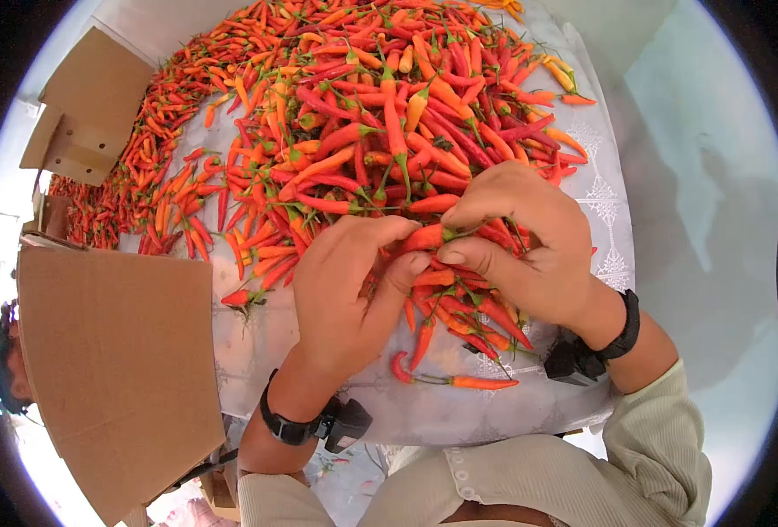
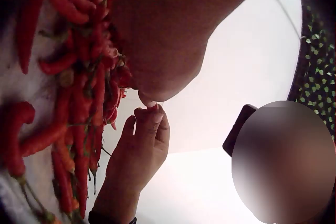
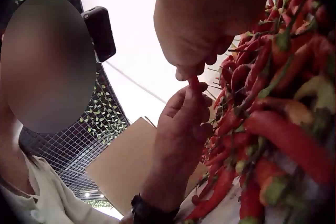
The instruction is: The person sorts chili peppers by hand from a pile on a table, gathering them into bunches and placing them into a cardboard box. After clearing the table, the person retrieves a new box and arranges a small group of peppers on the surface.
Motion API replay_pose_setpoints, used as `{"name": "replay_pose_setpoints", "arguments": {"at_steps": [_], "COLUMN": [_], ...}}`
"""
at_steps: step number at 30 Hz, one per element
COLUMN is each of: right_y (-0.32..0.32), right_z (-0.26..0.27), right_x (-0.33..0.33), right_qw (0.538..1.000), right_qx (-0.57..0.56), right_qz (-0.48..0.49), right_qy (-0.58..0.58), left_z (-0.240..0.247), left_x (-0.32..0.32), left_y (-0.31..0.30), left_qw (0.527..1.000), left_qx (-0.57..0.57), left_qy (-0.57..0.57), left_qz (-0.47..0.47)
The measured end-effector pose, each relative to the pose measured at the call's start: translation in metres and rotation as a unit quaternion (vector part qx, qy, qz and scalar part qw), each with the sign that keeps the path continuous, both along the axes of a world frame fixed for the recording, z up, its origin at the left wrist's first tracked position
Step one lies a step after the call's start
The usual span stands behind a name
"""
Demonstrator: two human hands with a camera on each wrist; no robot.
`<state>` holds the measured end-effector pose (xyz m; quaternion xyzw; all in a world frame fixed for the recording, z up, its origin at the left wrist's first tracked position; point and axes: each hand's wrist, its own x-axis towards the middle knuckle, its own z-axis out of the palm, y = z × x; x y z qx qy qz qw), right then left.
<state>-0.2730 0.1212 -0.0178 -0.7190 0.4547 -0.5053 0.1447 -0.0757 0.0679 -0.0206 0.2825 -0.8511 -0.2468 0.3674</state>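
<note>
Between both hands, above the front of a heap of chili peppers point(image 1: 345, 132), is one orange-red chili pepper point(image 1: 422, 238). My left hand point(image 1: 341, 272) pinches its body between thumb and forefinger. At the stem end, the right hand point(image 1: 529, 233) has thumb and forefinger closed on the green stem. In the right wrist view the red pepper point(image 3: 193, 83) shows between the fingertips of the two hands. Below the hands lie loose peppers, among them a curved red one point(image 1: 399, 367) and an orange one point(image 1: 484, 383) near the table's front edge.
A white patterned cloth point(image 1: 424, 413) covers the table. Cardboard flaps point(image 1: 121, 369) stand close on the left, and another cardboard box point(image 1: 99, 101) is at the back left. More chilies point(image 1: 108, 206) spread along the left side. A pale wall point(image 1: 696, 202) rises on the right.
</note>
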Motion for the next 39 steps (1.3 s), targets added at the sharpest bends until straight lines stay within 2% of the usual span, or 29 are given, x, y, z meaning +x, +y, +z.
{"name": "replay_pose_setpoints", "arguments": {"at_steps": [3,6,12,15,17,20,23,27,30,33,36,39], "right_y": [0.004,0.001,0.001,-0.001,-0.001,-0.003,-0.009,-0.013,-0.014,-0.013,-0.010,-0.002], "right_z": [0.000,-0.004,-0.007,-0.005,-0.009,-0.010,-0.006,-0.014,-0.016,-0.011,-0.006,0.001], "right_x": [0.004,0.008,0.007,0.001,0.000,-0.001,-0.001,-0.005,-0.005,-0.006,-0.006,-0.005], "right_qw": [0.980,0.967,0.981,0.994,0.994,0.984,0.945,0.957,0.969,0.965,0.964,0.959], "right_qx": [0.126,0.133,0.141,0.090,0.092,0.104,0.135,0.095,0.057,0.064,0.064,0.164], "right_qz": [0.017,0.035,0.044,0.057,0.033,-0.034,-0.052,-0.090,-0.091,-0.091,-0.106,-0.032], "right_qy": [-0.156,-0.212,-0.123,-0.033,-0.052,-0.139,-0.293,-0.261,-0.224,-0.237,-0.234,-0.231], "left_z": [-0.001,-0.005,-0.014,-0.013,-0.007,0.002,0.012,0.005,0.008,0.006,0.001,0.007], "left_x": [-0.002,-0.003,-0.005,-0.003,0.000,0.003,0.008,0.002,0.003,0.004,0.005,0.006], "left_y": [0.005,0.005,0.004,0.003,0.002,0.003,-0.006,-0.004,-0.002,-0.001,-0.002,0.002], "left_qw": [0.997,0.993,0.990,0.992,0.995,0.984,0.999,0.985,0.981,0.988,0.999,0.985], "left_qx": [0.068,0.101,0.103,0.093,0.075,0.153,0.020,-0.067,-0.062,-0.061,0.001,0.123], "left_qy": [0.035,0.067,0.095,0.074,0.054,0.076,-0.038,-0.150,-0.178,-0.140,-0.021,0.071], "left_qz": [-0.003,-0.016,-0.033,-0.035,-0.022,0.040,-0.021,-0.047,-0.057,-0.018,0.045,0.094]}}
